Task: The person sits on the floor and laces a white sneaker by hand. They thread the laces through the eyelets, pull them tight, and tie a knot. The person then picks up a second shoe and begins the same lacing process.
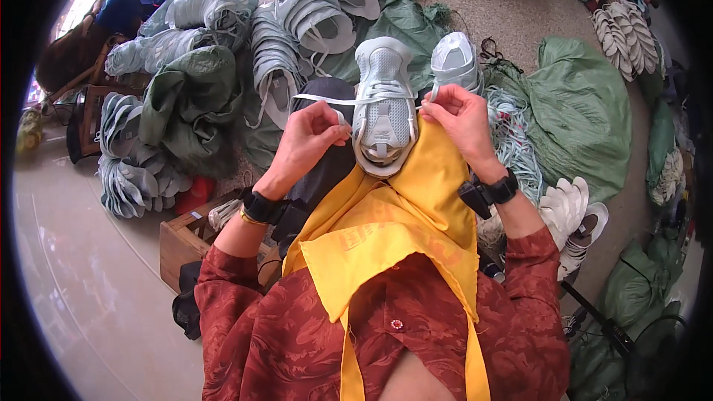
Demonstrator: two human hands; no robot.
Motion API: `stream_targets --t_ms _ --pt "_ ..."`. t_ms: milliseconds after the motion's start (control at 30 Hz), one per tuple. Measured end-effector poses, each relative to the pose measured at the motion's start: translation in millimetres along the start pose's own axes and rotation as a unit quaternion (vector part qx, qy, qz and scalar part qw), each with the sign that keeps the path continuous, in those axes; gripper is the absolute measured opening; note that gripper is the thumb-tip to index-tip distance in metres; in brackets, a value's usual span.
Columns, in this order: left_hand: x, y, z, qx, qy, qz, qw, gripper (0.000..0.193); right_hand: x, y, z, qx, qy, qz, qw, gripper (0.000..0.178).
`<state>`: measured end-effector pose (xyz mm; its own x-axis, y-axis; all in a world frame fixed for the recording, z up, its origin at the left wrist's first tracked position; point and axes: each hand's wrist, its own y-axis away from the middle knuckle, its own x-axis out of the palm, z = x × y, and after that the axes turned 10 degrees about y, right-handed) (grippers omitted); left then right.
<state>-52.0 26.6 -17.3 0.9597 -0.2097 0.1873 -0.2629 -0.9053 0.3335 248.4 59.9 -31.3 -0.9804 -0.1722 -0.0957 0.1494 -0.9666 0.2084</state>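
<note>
While on the lap (438,152), shoe (385,122) lengthwise fore-and-aft, toe (382,56) forward.

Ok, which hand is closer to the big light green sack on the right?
The right hand. It is left of the green sack. The left hand is farther away, on the other side of the grey shoe.

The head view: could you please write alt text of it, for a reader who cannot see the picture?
A person's left hand and right hand pinch a white lace on either side of a pale shoe over their lap, partly covered by a yellow apron. Around lie stacked pale shoe pieces and green sacks.
</note>
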Motion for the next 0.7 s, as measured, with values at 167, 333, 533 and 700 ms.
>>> stream_targets --t_ms 167,333,533,700 --pt "3 -10 1 0.030 0.003 -0.027 0.999 0.008 9 -6 -3 -0.022 0.001 -0.019 1.000 0.006" --pt "4 -15 4 0.021 -0.002 -0.041 0.999 0.008 12 -7 -4 -0.030 0.013 -0.029 0.999 0.006" --pt "4 -22 7 0.040 0.005 -0.044 0.998 0.008 15 -8 -3 -0.042 0.073 -0.034 0.996 0.006" --pt "8 -28 4 0.040 0.006 -0.066 0.997 0.007 21 -9 0 -0.076 0.174 -0.054 0.980 0.009"
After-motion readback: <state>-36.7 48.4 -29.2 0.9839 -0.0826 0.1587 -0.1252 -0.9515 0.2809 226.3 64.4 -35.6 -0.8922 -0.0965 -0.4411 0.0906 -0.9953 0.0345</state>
